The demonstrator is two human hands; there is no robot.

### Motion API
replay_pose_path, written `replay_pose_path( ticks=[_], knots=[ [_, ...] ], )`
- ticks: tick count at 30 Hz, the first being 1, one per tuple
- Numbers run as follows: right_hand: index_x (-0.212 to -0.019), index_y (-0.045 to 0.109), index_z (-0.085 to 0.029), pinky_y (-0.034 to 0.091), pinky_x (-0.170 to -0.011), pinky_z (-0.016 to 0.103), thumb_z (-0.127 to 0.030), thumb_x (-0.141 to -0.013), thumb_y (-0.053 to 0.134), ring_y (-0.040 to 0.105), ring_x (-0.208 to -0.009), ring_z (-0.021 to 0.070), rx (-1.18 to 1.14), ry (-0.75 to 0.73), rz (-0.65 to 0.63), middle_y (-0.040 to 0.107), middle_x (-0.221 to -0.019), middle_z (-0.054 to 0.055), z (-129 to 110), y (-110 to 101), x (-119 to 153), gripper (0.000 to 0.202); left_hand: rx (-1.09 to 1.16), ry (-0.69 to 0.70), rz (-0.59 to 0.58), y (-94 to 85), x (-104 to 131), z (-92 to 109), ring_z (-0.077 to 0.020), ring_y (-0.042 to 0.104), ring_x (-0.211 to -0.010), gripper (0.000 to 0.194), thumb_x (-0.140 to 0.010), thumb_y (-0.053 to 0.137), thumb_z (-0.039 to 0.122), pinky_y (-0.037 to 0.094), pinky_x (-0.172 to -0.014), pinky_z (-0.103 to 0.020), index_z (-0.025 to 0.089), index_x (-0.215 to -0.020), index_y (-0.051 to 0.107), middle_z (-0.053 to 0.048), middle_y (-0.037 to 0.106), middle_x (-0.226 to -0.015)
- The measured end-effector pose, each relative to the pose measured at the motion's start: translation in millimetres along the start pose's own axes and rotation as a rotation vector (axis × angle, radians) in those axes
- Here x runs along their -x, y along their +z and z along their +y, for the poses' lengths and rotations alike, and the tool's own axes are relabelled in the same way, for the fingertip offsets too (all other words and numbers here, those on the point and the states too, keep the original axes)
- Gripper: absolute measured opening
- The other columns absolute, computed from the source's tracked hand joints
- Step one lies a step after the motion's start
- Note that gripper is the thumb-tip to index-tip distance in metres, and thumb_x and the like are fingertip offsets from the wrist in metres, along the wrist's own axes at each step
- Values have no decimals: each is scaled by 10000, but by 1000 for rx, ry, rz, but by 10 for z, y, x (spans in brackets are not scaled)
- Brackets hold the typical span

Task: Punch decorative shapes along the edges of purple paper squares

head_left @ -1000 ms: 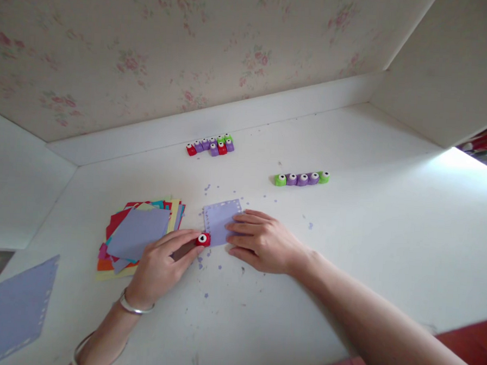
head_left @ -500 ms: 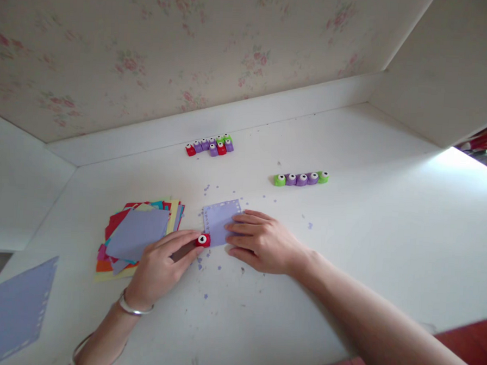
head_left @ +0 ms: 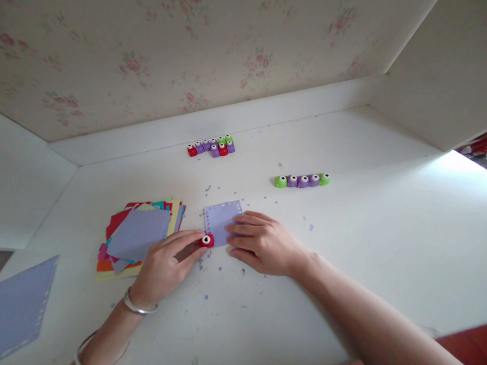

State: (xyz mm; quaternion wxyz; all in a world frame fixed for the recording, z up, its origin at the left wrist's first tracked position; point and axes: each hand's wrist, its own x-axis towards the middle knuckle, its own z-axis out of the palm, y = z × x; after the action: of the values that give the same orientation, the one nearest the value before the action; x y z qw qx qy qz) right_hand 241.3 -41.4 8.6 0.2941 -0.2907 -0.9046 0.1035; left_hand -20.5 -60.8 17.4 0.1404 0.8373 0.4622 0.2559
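Between the thumb and fingers of my left hand (head_left: 168,260) is a small red craft punch (head_left: 206,240) with a white button bearing a dark mark. The punch sits at the near left corner of a purple sheet of paper (head_left: 219,216). Small punched holes run along the sheet's left and far edges. My right hand (head_left: 260,240) lies on the sheet's right side with its fingers stretched out flat, covering that part. Tiny purple cut-outs (head_left: 206,297) are scattered around the paper.
A stack of coloured paper (head_left: 140,234) lies left of the sheet. Several punches stand in a cluster (head_left: 215,148) near the wall and in a row (head_left: 303,180) at right. A larger purple sheet with a punched edge (head_left: 14,312) is at the front left of the white table (head_left: 389,212).
My left hand has shifted the red punch slightly to the right along the paper's near edge. My right hand stays in place on the sheet. The whole view has moved slightly.
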Motion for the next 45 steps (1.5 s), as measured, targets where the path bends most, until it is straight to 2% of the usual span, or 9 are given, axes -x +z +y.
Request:
replay_pose_path(
  ticks=[18,21,23,25,27,29,33,40,45],
  knots=[
    [-999,706,-235,422,-1056,406,-317,-928,557,595,-1147,206,-19,10,-10,712,-1126,26,11,26,-1,185,60,-70,-17,-12,-10,30,-194,646,-1030,261,-876,641,332,509,-949,-330,225,-1112,665,-46,692,-1114],
    [-991,707,-235,416,-1062,405,-326,-937,540,586,-1159,209,-21,10,-18,708,-1139,20,10,32,1,197,122,-219,19,-94,-31,86,-183,666,-919,278,-862,641,396,524,-889,-316,216,-1069,685,-53,691,-1096],
    [-984,707,-235,415,-1061,405,-327,-940,535,585,-1159,209,-21,12,-19,709,-1135,19,8,31,0,200,195,-389,43,-135,-58,127,-157,661,-732,309,-873,607,448,546,-728,-276,201,-1038,693,-42,714,-929],
    [-984,705,-236,417,-1057,404,-324,-941,534,587,-1154,204,-22,17,-22,710,-1130,17,4,24,-3,197,305,-542,10,-141,-93,171,-139,610,-576,361,-880,576,489,509,-556,-237,191,-1050,689,-8,683,-704],
    [-988,702,-236,417,-1057,399,-321,-942,533,588,-1150,199,-26,20,-26,709,-1132,15,1,14,-7,195,426,-628,-63,-112,-131,214,-127,564,-499,393,-870,580,501,462,-464,-216,184,-1079,682,11,651,-620],
    [-990,702,-237,416,-1058,398,-319,-941,534,591,-1147,197,-28,21,-27,709,-1133,13,-2,6,-9,193,517,-656,-107,-62,-164,250,-114,557,-496,383,-852,609,484,458,-449,-209,179,-1068,688,-6,685,-703],
    [-996,701,-235,416,-1059,400,-318,-939,538,591,-1147,199,-30,23,-29,708,-1136,11,-2,7,-11,192,585,-673,-94,25,-193,271,-113,608,-584,324,-837,642,430,523,-537,-220,172,-1020,708,-43,717,-912],
    [-988,704,-243,431,-1044,401,-308,-932,549,599,-1135,200,-39,22,-8,712,-1124,20,-4,19,-13,178,622,-706,-62,59,-183,260,-124,650,-643,291,-808,676,421,568,-593,-239,184,-966,736,-47,708,-1027],
    [-995,703,-238,418,-1059,402,-324,-939,537,593,-1145,201,-33,31,-20,708,-1137,16,3,22,-6,195,643,-744,-51,64,-200,278,-137,654,-698,280,-777,704,410,567,-594,-227,174,-923,742,-49,714,-983]
  ],
)
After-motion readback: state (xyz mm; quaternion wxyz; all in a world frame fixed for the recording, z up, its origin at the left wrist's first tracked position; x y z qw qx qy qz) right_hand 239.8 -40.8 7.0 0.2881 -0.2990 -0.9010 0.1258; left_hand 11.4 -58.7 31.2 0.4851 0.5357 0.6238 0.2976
